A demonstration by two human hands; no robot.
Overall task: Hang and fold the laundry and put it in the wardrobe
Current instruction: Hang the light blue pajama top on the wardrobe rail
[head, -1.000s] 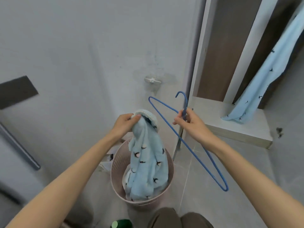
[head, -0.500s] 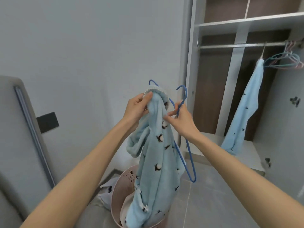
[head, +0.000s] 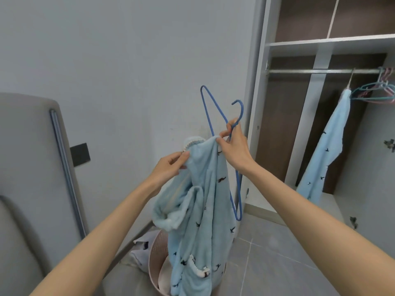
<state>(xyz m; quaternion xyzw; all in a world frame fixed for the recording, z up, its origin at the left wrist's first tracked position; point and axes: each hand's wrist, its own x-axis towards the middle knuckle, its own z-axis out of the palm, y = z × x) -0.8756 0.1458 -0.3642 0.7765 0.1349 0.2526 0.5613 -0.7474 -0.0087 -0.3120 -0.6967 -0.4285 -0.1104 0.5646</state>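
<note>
Left hand (head: pixel 171 165) pinches the garment (head: pixel 203 210) at its collar edge. Right hand (head: pixel 234 150) pinches the collar's other side and the hanger (head: pixel 242 113) neck together. Hanger is tilted with the hook up-right. One shoulder sticks up above the collar, the lower wire runs behind the cloth, and the end loop shows at its right. Can't tell if any wire is inside the collar. Garment hangs mid-frame between the hands, hem down in the basket (head: pixel 152 259). Basket is mostly hidden and cut off at the bottom edge. Wardrobe (head: pixel 299 124) is far right and open. Second garment (head: pixel 327 150) hangs on the rail (head: pixel 320 71). Spare hangers (head: pixel 376 92) are cut off at the right edge.
</note>
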